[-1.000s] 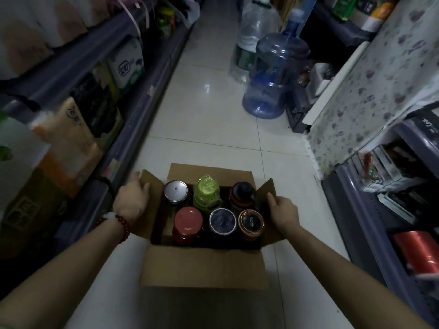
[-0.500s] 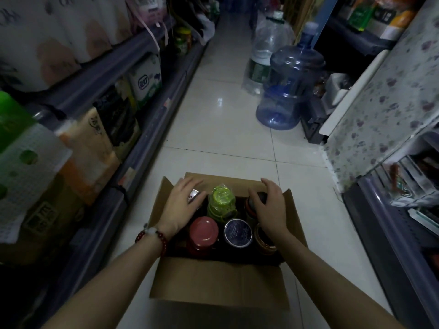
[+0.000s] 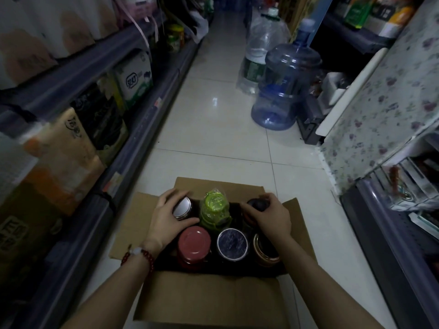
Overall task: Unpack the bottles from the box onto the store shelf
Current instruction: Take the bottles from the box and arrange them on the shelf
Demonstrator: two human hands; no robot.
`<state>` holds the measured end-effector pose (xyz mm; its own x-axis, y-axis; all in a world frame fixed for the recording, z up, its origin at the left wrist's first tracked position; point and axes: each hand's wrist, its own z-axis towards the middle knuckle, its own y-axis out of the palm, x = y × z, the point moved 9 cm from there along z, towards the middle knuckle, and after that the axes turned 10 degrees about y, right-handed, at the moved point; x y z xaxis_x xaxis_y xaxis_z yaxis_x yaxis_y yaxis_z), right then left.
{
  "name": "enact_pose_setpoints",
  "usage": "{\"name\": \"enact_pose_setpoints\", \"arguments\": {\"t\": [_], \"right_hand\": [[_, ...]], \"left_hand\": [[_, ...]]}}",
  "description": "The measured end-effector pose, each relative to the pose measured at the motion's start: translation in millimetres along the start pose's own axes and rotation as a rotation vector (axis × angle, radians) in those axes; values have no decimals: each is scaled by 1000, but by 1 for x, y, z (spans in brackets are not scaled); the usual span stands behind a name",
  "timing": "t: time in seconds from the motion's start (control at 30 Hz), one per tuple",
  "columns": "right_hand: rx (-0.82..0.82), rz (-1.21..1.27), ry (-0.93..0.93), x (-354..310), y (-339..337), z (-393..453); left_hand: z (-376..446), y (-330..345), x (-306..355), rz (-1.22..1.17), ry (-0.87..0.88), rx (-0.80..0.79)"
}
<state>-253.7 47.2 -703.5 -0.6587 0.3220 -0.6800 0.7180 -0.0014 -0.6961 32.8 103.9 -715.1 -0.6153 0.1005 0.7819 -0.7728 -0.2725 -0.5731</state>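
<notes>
Six bottles stand upright in the open cardboard box [image 3: 206, 302] on the floor, two rows of three, none unpacked yet. Left hand [image 3: 166, 218] now curls round the silver-lidded bottle [image 3: 182, 207] at the far-left corner; fingers wrap the far side, thumb lies along the near side. Right hand [image 3: 269, 216] cups over the black-capped bottle [image 3: 257, 204] at the far-right corner, fingers curled on its top. A second ago both hands were out on the side flaps; half a second ago they were just arriving over the lids. Grips look set, so the lift out is likely next.

Between the two hands: green bottle [image 3: 215, 207] in clear wrap, untouched. Just near of the left hand: red-lidded bottle [image 3: 193, 244]. Beside it, blue-lidded bottle [image 3: 232, 243]; under the right wrist, gold-rimmed bottle [image 3: 266, 251].

Beyond the left hand: shelf [image 3: 133, 148] stocked with packs and cartons. Beyond the right hand: shelf edge [image 3: 389, 236], patterned cloth above. Far ahead on the tiled floor [image 3: 213, 138], blue water jug [image 3: 285, 86], well apart from the box.
</notes>
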Motion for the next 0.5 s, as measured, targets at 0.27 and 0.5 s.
{"name": "enact_pose_setpoints", "arguments": {"t": [0.27,0.5], "right_hand": [[60,-24,-26,-8,-4,-9],[166,2,-43,-23,-29,-18]], "left_hand": [[-1,-9,7,66,-23,53],[1,-20,16,48,-66,90]]}}
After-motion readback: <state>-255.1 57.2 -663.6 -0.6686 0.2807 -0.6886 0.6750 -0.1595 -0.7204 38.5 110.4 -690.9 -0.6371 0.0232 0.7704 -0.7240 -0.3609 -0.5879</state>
